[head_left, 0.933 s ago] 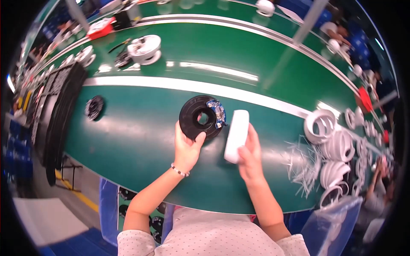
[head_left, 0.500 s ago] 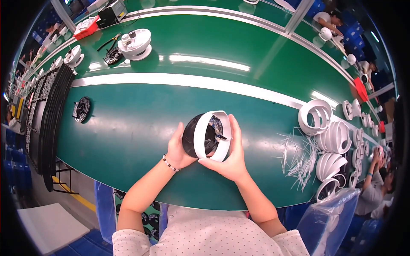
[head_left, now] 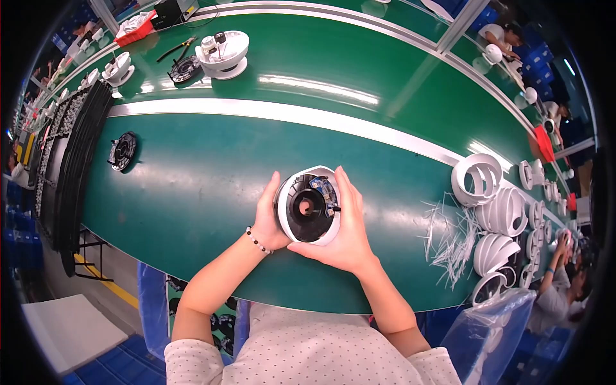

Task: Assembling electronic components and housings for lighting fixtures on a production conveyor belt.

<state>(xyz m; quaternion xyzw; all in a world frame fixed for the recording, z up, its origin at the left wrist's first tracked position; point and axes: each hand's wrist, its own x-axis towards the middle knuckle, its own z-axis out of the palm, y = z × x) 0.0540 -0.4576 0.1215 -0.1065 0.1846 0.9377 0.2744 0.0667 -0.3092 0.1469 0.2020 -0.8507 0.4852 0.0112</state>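
Note:
Between my two hands, above the near middle of the table, are a white plastic ring [head_left: 294,232] and a round black plastic base [head_left: 300,226]. The base shows inside the ring, with a round hole in its centre and a small blue circuit board [head_left: 325,187] along its upper right. My left hand [head_left: 268,224] is curved round the left side, gripping the base; its fingertips are partly hidden. My right hand [head_left: 350,234] wraps the right side of the ring, thumb at its lower edge. Whether ring and base are locked together I cannot tell.
Another black base [head_left: 122,151] lies at the left, beside a stack of black trays [head_left: 70,160]. White rings [head_left: 476,178] and loose white strips [head_left: 449,240] lie at the right. Across the white strip stand a white housing [head_left: 222,54] and pliers [head_left: 176,49]. A co-worker [head_left: 558,289] sits at far right.
The white ring has turned from a steep tilt to nearly face-on and now surrounds the black base, which stuck out to its left before. Both hands have drawn slightly closer together.

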